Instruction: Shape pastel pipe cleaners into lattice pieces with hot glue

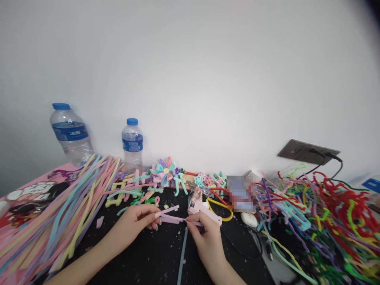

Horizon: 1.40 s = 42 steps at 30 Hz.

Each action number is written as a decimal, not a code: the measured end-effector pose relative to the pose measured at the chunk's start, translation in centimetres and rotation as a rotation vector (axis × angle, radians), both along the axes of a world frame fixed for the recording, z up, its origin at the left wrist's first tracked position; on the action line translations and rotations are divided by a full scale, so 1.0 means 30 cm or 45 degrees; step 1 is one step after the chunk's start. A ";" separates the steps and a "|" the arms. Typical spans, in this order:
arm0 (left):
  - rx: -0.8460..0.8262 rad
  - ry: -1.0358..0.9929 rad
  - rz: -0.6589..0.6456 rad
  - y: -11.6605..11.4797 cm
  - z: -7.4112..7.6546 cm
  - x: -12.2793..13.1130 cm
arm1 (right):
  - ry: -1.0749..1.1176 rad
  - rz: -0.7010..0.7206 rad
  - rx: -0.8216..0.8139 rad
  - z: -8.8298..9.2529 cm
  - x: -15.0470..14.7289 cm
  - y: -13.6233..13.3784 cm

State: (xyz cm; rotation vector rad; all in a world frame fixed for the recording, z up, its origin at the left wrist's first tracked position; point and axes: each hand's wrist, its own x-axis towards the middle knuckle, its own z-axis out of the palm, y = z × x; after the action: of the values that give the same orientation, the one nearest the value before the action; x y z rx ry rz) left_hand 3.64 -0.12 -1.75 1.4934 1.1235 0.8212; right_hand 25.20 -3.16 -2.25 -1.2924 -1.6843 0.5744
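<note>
My left hand (139, 221) pinches folded lilac pipe cleaners (172, 219) between thumb and fingers, their ends sticking out to the right. At the tip of the lower lilac length, the thumb and index finger of my right hand (208, 239) are pressed together. Something small and dark shows at that pinch. A grey-blue pipe cleaner (182, 257) runs from below my right fingertips toward the near edge; whether it joins the lilac ones is unclear. Just behind my right hand lies a pink glue gun (213, 215), partly covered by it.
Long pastel pipe cleaners (71, 209) spread across the left, and a tangle of bright ones (320, 221) fills the right. Two water bottles (132, 144) stand by the wall. A pipe-cleaner flower (165, 171) lies at the back. A white case (249, 219) sits near a black cable (246, 258).
</note>
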 end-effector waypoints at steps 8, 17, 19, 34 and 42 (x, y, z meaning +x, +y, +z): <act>0.064 0.012 0.123 0.007 -0.011 -0.018 | 0.044 0.002 -0.071 -0.018 -0.001 0.004; 0.097 -0.042 0.448 0.031 -0.031 -0.052 | -0.151 0.106 -0.004 -0.007 0.019 0.018; 0.110 -0.045 0.473 0.030 -0.024 -0.049 | -0.250 0.121 0.033 -0.004 0.029 0.021; 0.287 0.056 0.394 0.026 -0.046 -0.052 | -0.921 -0.334 -0.035 0.011 0.110 0.075; 0.339 0.147 0.499 0.025 -0.040 -0.053 | -0.876 -0.357 -0.138 0.007 0.117 0.079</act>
State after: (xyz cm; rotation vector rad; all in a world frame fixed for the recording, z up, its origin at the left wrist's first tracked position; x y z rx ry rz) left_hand 2.05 0.63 -2.95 1.5748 1.4665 1.2030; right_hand 28.71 -0.78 -2.05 -1.9118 -1.9692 0.0406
